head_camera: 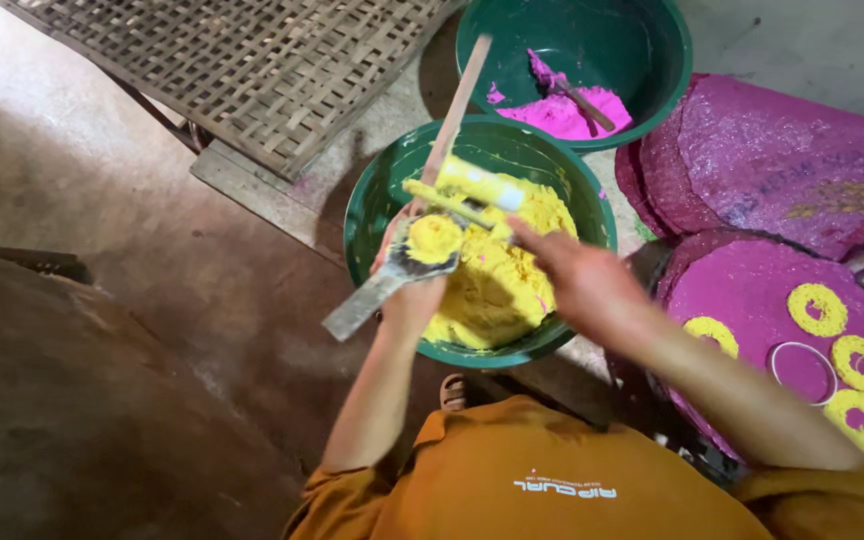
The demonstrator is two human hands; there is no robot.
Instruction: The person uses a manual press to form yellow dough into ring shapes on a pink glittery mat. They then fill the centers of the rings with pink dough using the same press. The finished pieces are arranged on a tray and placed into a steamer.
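The left hand (414, 290) is clamped on a flat metal trowel (392, 275) carrying yellow paste — the right hand (577, 275) pinches a paste-coated stick (457, 205) lying crosswise just above it, over the green basin (372, 200).

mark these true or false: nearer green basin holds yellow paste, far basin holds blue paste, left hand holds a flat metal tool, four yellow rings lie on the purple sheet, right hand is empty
1. The nearer green basin holds yellow paste. True.
2. The far basin holds blue paste. False: it holds pink paste.
3. The left hand holds a flat metal tool. True.
4. Four yellow rings lie on the purple sheet. True.
5. The right hand is empty. False: its fingers grip a yellow-coated stick.
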